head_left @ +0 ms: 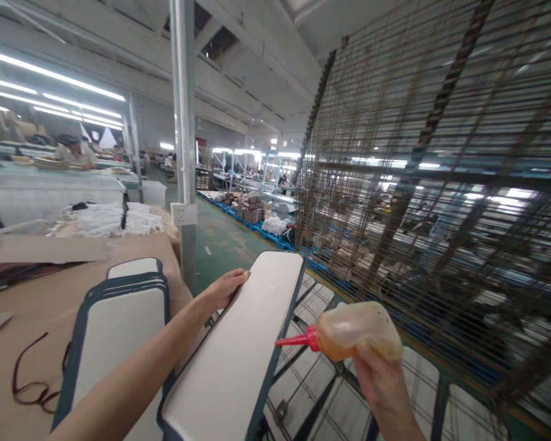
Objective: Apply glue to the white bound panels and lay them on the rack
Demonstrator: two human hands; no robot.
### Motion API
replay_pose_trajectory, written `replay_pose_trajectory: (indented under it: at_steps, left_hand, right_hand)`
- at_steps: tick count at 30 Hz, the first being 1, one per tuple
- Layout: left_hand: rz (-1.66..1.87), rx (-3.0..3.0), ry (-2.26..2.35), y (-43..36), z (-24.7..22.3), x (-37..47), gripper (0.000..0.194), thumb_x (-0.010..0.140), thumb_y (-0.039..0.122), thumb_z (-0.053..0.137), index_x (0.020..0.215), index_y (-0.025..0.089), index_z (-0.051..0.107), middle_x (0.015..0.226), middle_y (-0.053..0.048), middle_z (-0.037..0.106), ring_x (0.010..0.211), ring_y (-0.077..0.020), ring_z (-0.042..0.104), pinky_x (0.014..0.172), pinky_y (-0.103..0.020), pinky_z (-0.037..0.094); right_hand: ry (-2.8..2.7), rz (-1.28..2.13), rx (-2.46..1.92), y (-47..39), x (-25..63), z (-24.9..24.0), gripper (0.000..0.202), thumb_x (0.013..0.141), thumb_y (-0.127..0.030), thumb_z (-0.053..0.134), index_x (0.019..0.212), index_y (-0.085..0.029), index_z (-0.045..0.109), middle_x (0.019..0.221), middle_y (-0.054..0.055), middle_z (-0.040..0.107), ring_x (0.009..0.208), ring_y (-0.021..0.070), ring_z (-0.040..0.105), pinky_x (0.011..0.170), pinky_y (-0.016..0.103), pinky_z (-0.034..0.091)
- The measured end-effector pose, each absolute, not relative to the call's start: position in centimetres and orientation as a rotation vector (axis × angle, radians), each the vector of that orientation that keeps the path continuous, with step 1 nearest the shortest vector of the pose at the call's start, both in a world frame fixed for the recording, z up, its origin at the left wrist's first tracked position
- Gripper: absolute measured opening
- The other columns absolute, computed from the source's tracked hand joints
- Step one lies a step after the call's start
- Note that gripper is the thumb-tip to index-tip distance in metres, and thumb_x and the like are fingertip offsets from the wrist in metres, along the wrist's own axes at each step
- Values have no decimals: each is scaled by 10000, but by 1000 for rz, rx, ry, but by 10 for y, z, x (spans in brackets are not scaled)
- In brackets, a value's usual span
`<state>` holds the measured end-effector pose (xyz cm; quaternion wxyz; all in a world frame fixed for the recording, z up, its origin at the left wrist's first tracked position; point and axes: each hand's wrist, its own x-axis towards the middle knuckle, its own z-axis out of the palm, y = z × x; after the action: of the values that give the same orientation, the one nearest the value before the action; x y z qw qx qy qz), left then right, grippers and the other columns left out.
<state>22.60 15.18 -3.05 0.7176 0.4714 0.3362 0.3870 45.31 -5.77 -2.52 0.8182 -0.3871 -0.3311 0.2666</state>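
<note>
A long white panel with a dark blue edge (239,343) is tilted up in front of me. My left hand (228,288) grips its left long side near the far end, thumb on the white face. My right hand (379,380) is wrapped round a squeeze bottle (360,331) of amber liquid, held on its side. The bottle's red nozzle (298,340) points left, its tip at the panel's right edge; I cannot tell whether it touches. On the left, a stack of similar panels (123,331) lies on the brown-covered table (32,306).
Eyeglasses (32,389) lie on the table at lower left. A metal post with a socket box (183,214) stands beyond the table. A large wire rack (422,153) rises on the right. More white panels (417,380) lie on wire racking below the bottle. People sit at distant tables.
</note>
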Motion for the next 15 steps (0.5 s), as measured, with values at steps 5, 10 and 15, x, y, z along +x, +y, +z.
replay_pose_trajectory:
  at_steps: [5,10,15]
  left_hand:
    - [839,1032,767,158,-29,233,299,694,284,735,675,182,455,504,42,564,410,-120,533,426,-216,428]
    - [827,1023,803,161,-27,239,191,749,227,676,704,171,499,529,22,593,417,-129,539,444,-235,444]
    - [820,1019,825,165,-24,240,184,748,220,684,705,165,514,513,23,588,417,-129,529,449,-233,438]
  right_hand:
    - [-703,574,-830,-64,453,-26,647,487,-314,852,1095,-236,645,791,47,721,680,209,659,668,320,540]
    - [-658,598,-832,-70,455,-29,698,458,-301,859,1117,-238,636,852,59,724,729,215,665,680,316,541]
    - [-663,619,-828,-76,456,-32,698,441,-297,866,1100,-233,647,851,66,721,731,216,667,670,312,547]
